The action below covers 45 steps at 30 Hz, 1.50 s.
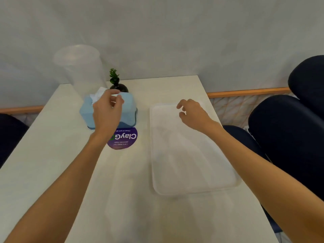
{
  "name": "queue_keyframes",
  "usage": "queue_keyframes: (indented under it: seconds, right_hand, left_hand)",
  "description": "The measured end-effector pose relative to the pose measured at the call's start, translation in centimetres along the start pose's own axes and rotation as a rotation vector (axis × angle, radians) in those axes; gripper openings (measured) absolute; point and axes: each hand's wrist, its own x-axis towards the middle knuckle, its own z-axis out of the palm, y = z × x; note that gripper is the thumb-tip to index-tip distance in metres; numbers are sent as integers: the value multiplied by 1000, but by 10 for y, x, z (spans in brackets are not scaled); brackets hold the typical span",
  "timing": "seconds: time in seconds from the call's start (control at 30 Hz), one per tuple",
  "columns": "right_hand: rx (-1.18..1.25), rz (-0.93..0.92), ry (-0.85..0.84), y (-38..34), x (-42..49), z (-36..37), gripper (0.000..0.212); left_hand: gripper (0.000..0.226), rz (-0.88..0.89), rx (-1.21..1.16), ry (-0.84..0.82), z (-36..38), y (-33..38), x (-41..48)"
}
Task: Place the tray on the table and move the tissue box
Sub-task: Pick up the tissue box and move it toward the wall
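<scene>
Two hands: left hand (pixel 107 111) over tissue box (pixel 129 109).

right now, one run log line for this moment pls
tray: flat on table | left hand: over tissue box, grip unclear | right hand: open above tray
</scene>
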Motion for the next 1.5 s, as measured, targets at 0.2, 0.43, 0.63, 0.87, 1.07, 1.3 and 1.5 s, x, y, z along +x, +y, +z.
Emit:
queue_keyframes:
  seconds: [0.2, 0.43, 0.63, 0.87, 1.07, 1.3, 1.5]
  right_hand:
    - [157, -79, -142, -40, 30, 35, 29]
    - [444, 67, -240, -92, 62, 77, 43]
    - [660, 244, -365, -109, 82, 106, 64]
    - [784, 243, -387, -115, 95, 128, 52]
    - [893, 180, -191, -74, 132, 102, 49]
    - [861, 297, 47, 35, 208, 56, 53]
    - [876, 499, 52, 89, 218, 49, 41]
  left_hand:
    - [30, -297, -16, 271, -43, -60, 43]
    - [42, -679, -110, 314, -45, -116, 65]
    - [59, -845, -261, -34, -32, -145, 63]
    - [63, -778, -283, -5, -13, -146, 57]
    - [41, -644, -348, 92, 41, -97, 67]
    - [49, -505, -339, -105, 156, -60, 98]
    - [47, -532, -364, -310, 212, -43, 117]
